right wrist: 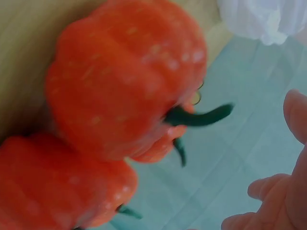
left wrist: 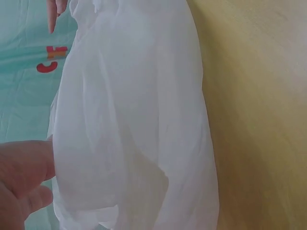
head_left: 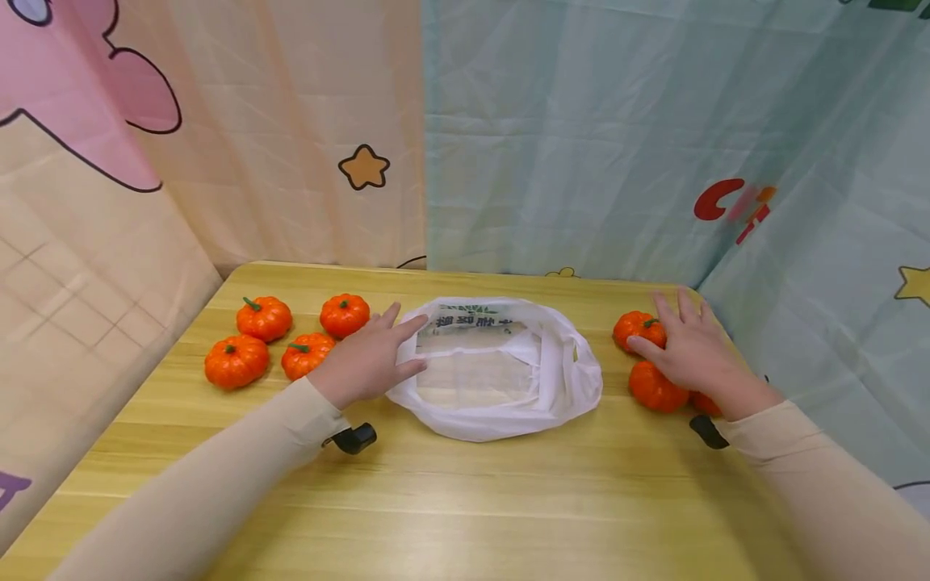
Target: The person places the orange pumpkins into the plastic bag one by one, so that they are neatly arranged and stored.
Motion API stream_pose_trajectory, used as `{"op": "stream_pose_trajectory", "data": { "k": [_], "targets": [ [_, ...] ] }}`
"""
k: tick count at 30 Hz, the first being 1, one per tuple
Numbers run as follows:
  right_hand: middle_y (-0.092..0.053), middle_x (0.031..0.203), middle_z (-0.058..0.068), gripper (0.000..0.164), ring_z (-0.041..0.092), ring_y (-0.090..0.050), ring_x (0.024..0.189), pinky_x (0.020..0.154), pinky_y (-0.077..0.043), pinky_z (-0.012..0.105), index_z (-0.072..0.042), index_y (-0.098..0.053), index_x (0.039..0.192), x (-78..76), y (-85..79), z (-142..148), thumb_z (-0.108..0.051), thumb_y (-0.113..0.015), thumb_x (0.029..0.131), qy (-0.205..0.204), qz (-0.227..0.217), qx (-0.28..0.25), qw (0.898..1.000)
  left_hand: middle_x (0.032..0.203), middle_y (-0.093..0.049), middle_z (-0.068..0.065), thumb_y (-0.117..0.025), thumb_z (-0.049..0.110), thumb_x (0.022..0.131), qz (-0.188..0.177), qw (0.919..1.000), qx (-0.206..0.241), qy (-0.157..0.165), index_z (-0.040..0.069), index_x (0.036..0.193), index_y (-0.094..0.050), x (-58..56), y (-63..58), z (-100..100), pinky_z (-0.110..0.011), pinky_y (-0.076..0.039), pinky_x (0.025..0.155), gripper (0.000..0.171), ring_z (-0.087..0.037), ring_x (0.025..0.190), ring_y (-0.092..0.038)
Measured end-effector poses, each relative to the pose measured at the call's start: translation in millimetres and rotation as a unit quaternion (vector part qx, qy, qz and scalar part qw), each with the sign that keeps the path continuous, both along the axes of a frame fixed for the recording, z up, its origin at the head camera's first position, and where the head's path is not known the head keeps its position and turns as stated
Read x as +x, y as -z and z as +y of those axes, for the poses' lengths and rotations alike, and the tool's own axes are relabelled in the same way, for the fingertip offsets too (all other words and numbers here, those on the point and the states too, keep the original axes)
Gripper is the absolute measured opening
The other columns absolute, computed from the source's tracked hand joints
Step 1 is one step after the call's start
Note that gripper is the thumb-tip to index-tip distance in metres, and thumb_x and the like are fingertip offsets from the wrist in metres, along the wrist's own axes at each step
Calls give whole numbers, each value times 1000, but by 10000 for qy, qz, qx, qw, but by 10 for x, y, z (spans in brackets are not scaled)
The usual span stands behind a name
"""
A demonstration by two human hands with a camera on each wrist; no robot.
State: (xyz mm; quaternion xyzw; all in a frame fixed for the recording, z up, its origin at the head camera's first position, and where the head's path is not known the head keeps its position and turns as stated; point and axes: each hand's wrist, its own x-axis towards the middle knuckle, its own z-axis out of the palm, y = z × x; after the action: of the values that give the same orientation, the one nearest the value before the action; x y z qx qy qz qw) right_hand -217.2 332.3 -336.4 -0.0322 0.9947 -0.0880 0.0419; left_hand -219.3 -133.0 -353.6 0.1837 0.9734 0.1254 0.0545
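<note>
A white plastic bag (head_left: 475,424) stands on the table with its mouth spread wide and dark print on its far inner wall. My left hand (head_left: 366,359), fingers apart, is at the bag's left rim; the fingertips overlap the rim in the head view. The bag's white side (left wrist: 134,96) fills much of the left wrist view. At the right, my right hand (head_left: 690,351) hovers with spread fingers over small orange pumpkins. One pumpkin (head_left: 638,331) is near its thumb, another (head_left: 656,389) lies nearer me, and a third (head_left: 705,403) is mostly hidden under the wrist.
Several more orange pumpkins (head_left: 236,361) with green stems sit on the left of the wooden table (head_left: 465,516), beyond my left forearm. Printed curtains (head_left: 617,161) hang behind the table and along both sides.
</note>
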Motion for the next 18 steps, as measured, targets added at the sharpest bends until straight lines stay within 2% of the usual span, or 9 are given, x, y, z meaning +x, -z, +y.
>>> {"op": "stream_pose_trajectory", "data": {
  "k": [3, 6, 8, 10, 12, 18],
  "targets": [
    [13, 168, 40, 103, 74, 5, 147, 116, -10, 84, -1, -1, 168, 32, 27, 154, -67, -47, 104, 22, -84, -68, 9999, 173, -19, -26, -66, 52, 100, -126, 9998, 129, 92, 29, 166, -34, -12, 42, -24, -61, -58, 97, 77, -54, 150, -38],
    [16, 167, 42, 102, 76, 6, 146, 113, -11, 86, -2, 2, 168, 68, 57, 301, -65, -48, 104, 17, -234, -207, 9995, 173, -19, -27, -66, 51, 101, -238, 9991, 291, 171, 28, 167, -34, -13, 63, -39, -54, -61, 91, 77, -52, 147, -44],
    [15, 165, 43, 101, 77, 5, 145, 112, -12, 87, -1, 1, 168, 99, 83, 401, -64, -48, 105, 4, -316, -289, 9991, 173, -19, -28, -66, 50, 101, -295, 9985, 399, 214, 25, 167, -34, -18, 80, -43, -54, -60, 95, 77, -51, 147, -45],
    [13, 164, 46, 100, 77, 3, 144, 111, -14, 87, 1, -2, 167, 136, 107, 493, -62, -48, 106, -22, -385, -352, 9986, 173, -21, -27, -67, 49, 101, -307, 9982, 473, 200, 23, 166, -34, -23, 89, -42, -57, -54, 106, 78, -49, 149, -43],
    [10, 162, 49, 99, 76, 1, 144, 111, -16, 87, 4, -4, 166, 176, 136, 587, -60, -49, 106, -28, -442, -422, 9981, 172, -22, -27, -67, 48, 100, -313, 9979, 523, 200, 21, 166, -35, -33, 107, -37, -59, -50, 111, 79, -48, 151, -40],
    [-4, 158, 55, 96, 74, -14, 142, 110, -24, 83, 10, -11, 163, 293, 228, 858, -55, -51, 107, -144, -442, -562, 9973, 172, -23, -28, -69, 45, 100, -435, 9968, 653, 139, 20, 166, -35, -61, 145, -5, -60, -42, 119, 79, -48, 154, -36]
  ]
}}
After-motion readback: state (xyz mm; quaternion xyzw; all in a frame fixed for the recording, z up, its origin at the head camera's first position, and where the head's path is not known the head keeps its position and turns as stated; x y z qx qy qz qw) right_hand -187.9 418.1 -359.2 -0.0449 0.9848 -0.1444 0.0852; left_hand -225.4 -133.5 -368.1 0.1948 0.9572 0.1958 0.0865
